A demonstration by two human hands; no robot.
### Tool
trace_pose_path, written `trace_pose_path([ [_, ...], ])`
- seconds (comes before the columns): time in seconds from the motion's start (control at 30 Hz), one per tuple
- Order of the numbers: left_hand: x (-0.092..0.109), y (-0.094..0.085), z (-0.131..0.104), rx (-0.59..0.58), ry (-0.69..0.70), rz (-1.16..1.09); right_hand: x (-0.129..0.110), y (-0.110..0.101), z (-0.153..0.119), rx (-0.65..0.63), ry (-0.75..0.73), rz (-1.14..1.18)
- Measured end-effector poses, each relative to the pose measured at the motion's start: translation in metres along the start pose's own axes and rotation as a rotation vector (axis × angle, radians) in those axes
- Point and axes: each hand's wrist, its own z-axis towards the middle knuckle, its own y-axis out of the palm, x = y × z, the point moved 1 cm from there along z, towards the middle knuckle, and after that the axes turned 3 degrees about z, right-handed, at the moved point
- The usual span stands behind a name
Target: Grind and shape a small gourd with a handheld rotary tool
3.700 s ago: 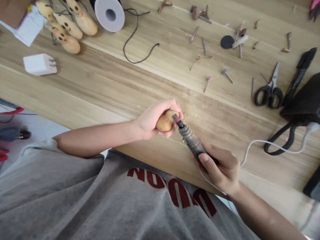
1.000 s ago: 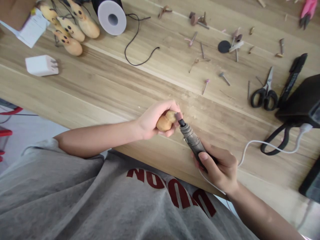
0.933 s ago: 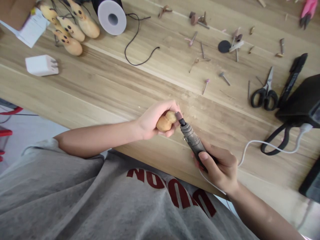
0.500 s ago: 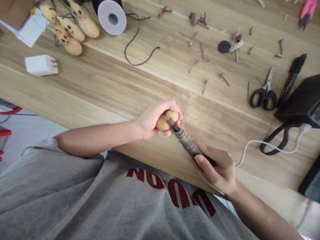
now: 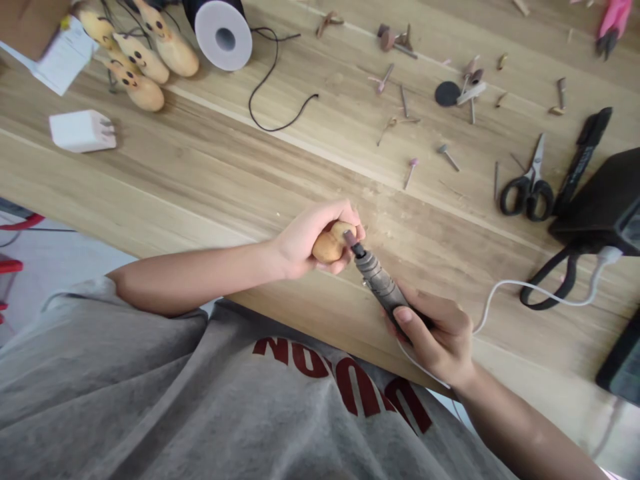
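My left hand (image 5: 305,239) is wrapped round a small tan gourd (image 5: 327,247) with two rounded lobes, near the table's front edge. In my right hand (image 5: 440,330) is a grey rotary tool (image 5: 377,280), its body pointing up and left. The tool's brown cylindrical tip (image 5: 349,237) lies over the smaller lobe of the gourd; whether it touches is too small to tell. A white cable (image 5: 493,297) trails from the tool to the right.
Gourds with drawn faces (image 5: 145,92), a spool of black cord (image 5: 224,39) and a white plug adapter (image 5: 83,131) are at the left. Rotary bits (image 5: 449,157) lie scattered behind my hands. Scissors (image 5: 529,190), a marker (image 5: 585,157) and a black box (image 5: 600,207) stand right.
The rotary tool and my right hand have shifted slightly right, so the tip has moved from between the lobes onto the smaller lobe. My left hand has barely moved.
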Motion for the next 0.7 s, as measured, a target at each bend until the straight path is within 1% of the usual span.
trace_pose_path([
  [0.07, -0.0001, -0.0001, 0.0002, 0.008, -0.009, -0.001, 0.0008, 0.0001, -0.0007, 0.001, -0.011, 0.004],
  [0.17, -0.0004, -0.0002, 0.0006, -0.019, 0.010, 0.010, 0.0016, 0.0000, -0.0012, 0.020, 0.020, 0.014],
  [0.23, -0.0005, -0.0003, 0.0005, -0.020, 0.013, 0.005, 0.0008, 0.0000, -0.0006, 0.002, 0.019, 0.015],
  [0.3, -0.0005, -0.0004, 0.0003, 0.003, -0.006, -0.003, -0.0006, 0.0003, 0.0004, -0.028, -0.005, 0.010],
  [0.37, -0.0003, -0.0002, 0.0000, 0.015, -0.017, -0.007, -0.0012, 0.0003, 0.0008, -0.017, -0.009, 0.006],
  [0.47, -0.0001, 0.0002, 0.0000, -0.007, 0.004, -0.009, -0.0002, 0.0003, 0.0002, 0.020, 0.023, 0.009],
  [0.6, -0.0002, -0.0001, 0.0000, 0.004, -0.009, -0.008, 0.0001, 0.0006, -0.0003, -0.018, -0.004, 0.017],
  [0.7, -0.0005, -0.0002, -0.0001, -0.009, -0.004, 0.006, -0.0003, 0.0000, -0.0002, -0.002, 0.008, 0.014],
])
